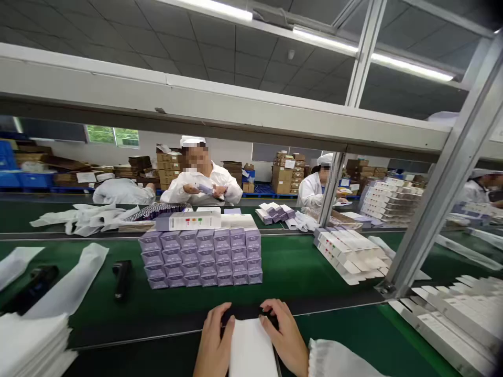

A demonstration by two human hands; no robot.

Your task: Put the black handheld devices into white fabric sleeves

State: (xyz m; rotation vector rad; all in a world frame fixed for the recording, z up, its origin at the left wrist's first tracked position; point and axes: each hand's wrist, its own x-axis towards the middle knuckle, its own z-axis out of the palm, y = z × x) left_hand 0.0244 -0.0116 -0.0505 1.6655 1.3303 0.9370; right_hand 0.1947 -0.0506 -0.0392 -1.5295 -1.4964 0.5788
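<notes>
A plain white flat rectangular piece (253,348) lies in front of me at the bottom of the head view; whether it is a sleeve, a sheet or a box I cannot tell. Along its left edge is my left hand (214,337), with the thumb against it and the fingers bent. My right hand (286,335) grips the opposite edge, its thumb at the far corner and its fingers curled. A dark edge shows under the piece on the right. Beside my right wrist lies a translucent white sleeve (338,358).
Beyond my hands stands a block of stacked purple boxes (200,259). A black tool (121,277) lies left of it, near white sleeves (74,283). White cartons (459,319) fill the right side. A metal post (436,157) rises there. Co-workers (204,183) sit across the line.
</notes>
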